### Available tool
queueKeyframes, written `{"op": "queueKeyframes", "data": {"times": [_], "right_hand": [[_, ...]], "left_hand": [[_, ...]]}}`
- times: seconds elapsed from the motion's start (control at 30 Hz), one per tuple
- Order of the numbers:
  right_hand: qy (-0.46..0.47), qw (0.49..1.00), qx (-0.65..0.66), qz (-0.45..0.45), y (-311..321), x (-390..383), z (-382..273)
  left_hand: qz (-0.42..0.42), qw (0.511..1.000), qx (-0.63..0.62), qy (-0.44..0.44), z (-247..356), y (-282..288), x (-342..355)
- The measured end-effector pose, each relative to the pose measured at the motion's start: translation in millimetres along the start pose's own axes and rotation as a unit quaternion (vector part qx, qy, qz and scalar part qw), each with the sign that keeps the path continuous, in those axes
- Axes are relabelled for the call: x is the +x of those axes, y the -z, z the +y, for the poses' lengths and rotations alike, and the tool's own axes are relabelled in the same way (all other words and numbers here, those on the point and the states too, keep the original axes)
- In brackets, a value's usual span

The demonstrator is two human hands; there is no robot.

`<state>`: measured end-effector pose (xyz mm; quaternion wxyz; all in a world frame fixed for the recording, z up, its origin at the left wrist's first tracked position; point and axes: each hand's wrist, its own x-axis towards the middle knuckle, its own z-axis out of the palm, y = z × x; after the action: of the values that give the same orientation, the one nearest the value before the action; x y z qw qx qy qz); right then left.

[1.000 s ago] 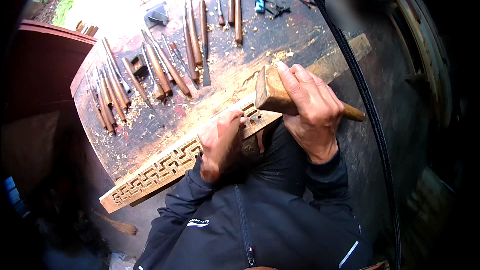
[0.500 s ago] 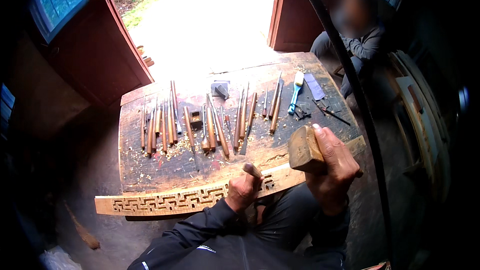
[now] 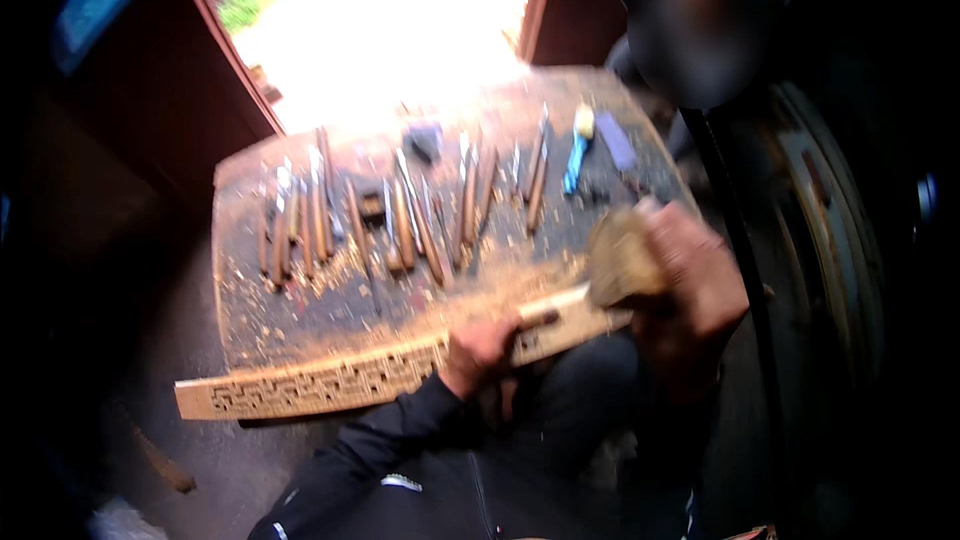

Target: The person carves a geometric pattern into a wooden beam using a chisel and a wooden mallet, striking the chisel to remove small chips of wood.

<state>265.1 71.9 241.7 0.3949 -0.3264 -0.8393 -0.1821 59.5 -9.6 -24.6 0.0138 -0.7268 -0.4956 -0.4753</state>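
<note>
A long, pale wooden board (image 3: 195, 401) lies along the near edge of the worktable, with a row of angular, maze-like cut-outs in it. My left hand (image 3: 478, 352) is closed around a carving chisel on the board, and the chisel's wooden handle (image 3: 540, 319) leans to the right. The fist hides its blade. Up and to the right, my right hand (image 3: 698, 265), smeared by motion, grips a blocky wooden mallet (image 3: 626, 258). The mallet head is to the right of the chisel handle and apart from it.
Several wooden-handled carving tools (image 3: 420, 230) lie in rows on the worktable (image 3: 270, 315) among shavings. A blue-handled brush (image 3: 575, 162) and a purple strip (image 3: 616, 141) sit at the far right. A person (image 3: 690, 50) is beyond that corner. A dark strap (image 3: 745, 240) crosses the right side.
The whole view has shifted and blurred. The chisel handle now leans over to the right instead of pointing up toward me. The mallet remains in my right hand, which has moved slightly right.
</note>
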Motion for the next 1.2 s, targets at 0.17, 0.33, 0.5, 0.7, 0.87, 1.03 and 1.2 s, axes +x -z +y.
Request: {"op": "queueKeyframes", "data": {"times": [0.17,0.33,0.5,0.7,0.87,1.03,1.2], "right_hand": [[-0.169,0.985,-0.021,0.025,0.5,-78.7,-1.5],[-0.169,0.984,-0.032,-0.05,-35.2,-144.3,-3.2],[-0.198,0.976,-0.038,-0.082,-53.2,-170.8,-14.6],[-0.21,0.974,-0.024,-0.079,-55.2,-168.1,-12.1],[-0.21,0.974,-0.015,-0.078,-56.7,-167.2,-11.4],[-0.218,0.973,-0.007,-0.075,-57.7,-166.0,-10.4],[-0.224,0.971,-0.004,-0.078,-59.3,-168.4,-11.4]], "left_hand": [[0.068,0.867,-0.311,0.383,27.0,16.2,15.1],[0.047,0.921,-0.263,0.282,21.9,13.3,4.8],[0.005,0.953,-0.215,0.214,18.5,22.7,8.2],[-0.013,0.956,-0.203,0.211,19.4,24.0,9.4],[-0.008,0.962,-0.196,0.19,19.0,25.3,13.6],[-0.011,0.963,-0.192,0.189,19.4,25.5,16.5],[-0.009,0.977,-0.156,0.147,18.4,24.3,18.1]]}}
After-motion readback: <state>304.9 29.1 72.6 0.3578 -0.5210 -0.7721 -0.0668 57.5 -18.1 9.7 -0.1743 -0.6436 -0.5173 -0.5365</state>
